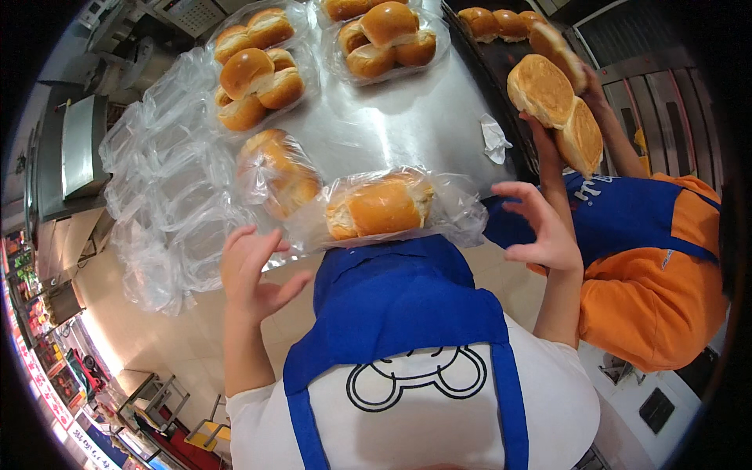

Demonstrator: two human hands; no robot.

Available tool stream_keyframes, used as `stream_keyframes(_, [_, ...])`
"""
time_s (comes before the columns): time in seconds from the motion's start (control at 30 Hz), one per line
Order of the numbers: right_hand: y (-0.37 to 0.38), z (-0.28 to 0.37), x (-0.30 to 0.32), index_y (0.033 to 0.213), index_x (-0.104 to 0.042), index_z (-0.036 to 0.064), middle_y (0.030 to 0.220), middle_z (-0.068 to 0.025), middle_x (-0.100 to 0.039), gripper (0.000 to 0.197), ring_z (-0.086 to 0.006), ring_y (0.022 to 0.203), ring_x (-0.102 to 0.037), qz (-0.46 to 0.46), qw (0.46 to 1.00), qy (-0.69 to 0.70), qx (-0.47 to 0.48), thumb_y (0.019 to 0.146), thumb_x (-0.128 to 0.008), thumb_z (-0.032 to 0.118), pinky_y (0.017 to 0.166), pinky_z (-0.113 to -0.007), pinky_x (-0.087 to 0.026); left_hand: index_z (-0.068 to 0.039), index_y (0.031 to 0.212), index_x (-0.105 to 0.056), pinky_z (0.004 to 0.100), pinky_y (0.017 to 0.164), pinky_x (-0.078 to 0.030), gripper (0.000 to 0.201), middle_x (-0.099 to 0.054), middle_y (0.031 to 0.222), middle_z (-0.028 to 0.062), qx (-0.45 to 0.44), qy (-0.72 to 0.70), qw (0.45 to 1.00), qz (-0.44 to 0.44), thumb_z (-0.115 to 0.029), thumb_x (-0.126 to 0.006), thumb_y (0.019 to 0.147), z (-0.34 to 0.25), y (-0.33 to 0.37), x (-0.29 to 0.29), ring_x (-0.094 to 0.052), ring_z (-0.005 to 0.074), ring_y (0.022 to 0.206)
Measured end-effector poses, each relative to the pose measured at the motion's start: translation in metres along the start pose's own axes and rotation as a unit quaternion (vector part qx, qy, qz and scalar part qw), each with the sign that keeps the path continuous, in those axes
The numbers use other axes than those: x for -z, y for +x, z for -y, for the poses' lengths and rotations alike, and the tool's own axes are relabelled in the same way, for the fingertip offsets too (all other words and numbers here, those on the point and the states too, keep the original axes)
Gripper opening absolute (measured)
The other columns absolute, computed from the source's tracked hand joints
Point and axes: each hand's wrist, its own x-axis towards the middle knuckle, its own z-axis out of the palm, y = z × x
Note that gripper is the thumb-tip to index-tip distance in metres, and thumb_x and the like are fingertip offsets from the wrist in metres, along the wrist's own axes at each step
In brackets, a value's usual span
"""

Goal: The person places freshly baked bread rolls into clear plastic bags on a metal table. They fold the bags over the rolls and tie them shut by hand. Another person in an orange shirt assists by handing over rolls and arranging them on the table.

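Note:
A bread loaf [382, 207] in a clear plastic bag lies at the near edge of the metal table, right in front of my apron. To its left my left hand [254, 270] is raised with fingers and thumb apart, holding nothing. On the other side my right hand [540, 227] hovers beside the bag's loose end [462, 211], its fingers spread and curved, also with nothing in it. Just behind on the left sits another bagged loaf [278, 172], its plastic gathered at one end.
Clear plastic trays or bags [168, 172] cover the table's left side. Buns [261, 86] in clear plastic stand at the back, with more buns [388, 43] beside them. A crumpled white paper [494, 139] lies by a dark baking tray [486, 70]. At right, a co-worker in orange holds several buns [540, 90].

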Motion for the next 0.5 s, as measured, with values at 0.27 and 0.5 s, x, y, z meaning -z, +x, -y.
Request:
stream_keyframes(0.27, [0.087, -0.05, -0.066, 0.142, -0.036, 0.0036, 0.147, -0.0208, -0.03, 0.11, -0.0406, 0.138, -0.025, -0.039, 0.944, -0.272, 0.185, 0.052, -0.087, 0.04, 0.113, -0.049, -0.023, -0.004, 0.128, -0.052, 0.0497, 0.106, -0.036, 0.086, -0.047, 0.135, 0.0156, 0.136, -0.122, 0.979, 0.092, -0.046, -0.087, 0.061, 0.05, -0.001, -0.093, -0.043, 0.0352, 0.127])
stream_keyframes(0.5, [0.085, -0.092, -0.092, 0.093, -0.07, 0.0102, 0.106, -0.0078, -0.064, 0.02, -0.0293, 0.115, -0.051, 0.005, 0.953, -0.255, 0.162, 0.081, -0.064, 0.025, 0.106, -0.05, -0.03, -0.013, 0.096, -0.07, 0.0568, 0.112, -0.023, 0.017, -0.065, 0.111, 0.009, 0.067, -0.081, 0.971, 0.217, -0.024, -0.061, 0.087, 0.028, -0.005, -0.116, -0.049, 0.0297, 0.125])
